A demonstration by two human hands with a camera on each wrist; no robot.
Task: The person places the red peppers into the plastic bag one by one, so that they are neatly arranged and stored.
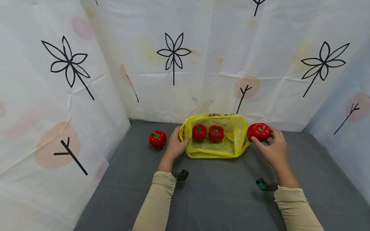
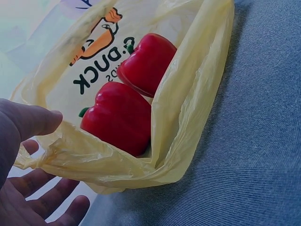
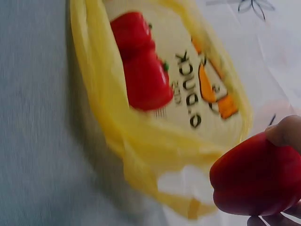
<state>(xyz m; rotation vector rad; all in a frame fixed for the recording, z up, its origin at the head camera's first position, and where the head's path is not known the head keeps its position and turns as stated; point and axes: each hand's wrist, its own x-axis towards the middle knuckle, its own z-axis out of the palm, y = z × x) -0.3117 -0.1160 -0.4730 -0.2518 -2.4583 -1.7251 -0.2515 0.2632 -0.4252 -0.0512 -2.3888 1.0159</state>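
Note:
A yellow plastic bag (image 1: 214,154) stands with its mouth spread wide, a duck print on its inner wall. Inside it two red bell peppers (image 1: 199,132) (image 3: 146,82) sit side by side. My left hand (image 1: 176,144) holds the bag's left rim, thumb over the edge and fingers outside, as the left wrist view shows. In my right hand (image 1: 273,144) is another red bell pepper (image 1: 258,132), gripped between thumb and fingers just off the bag's right rim. One more red bell pepper (image 1: 157,139) rests on the table, left of my left hand.
The dark grey table (image 1: 219,199) runs back to a white cloth backdrop (image 1: 202,80) printed with flowers and twigs, close behind the bag. Cloth walls also rise on the left and right. A black strap device (image 1: 180,175) sits at each wrist.

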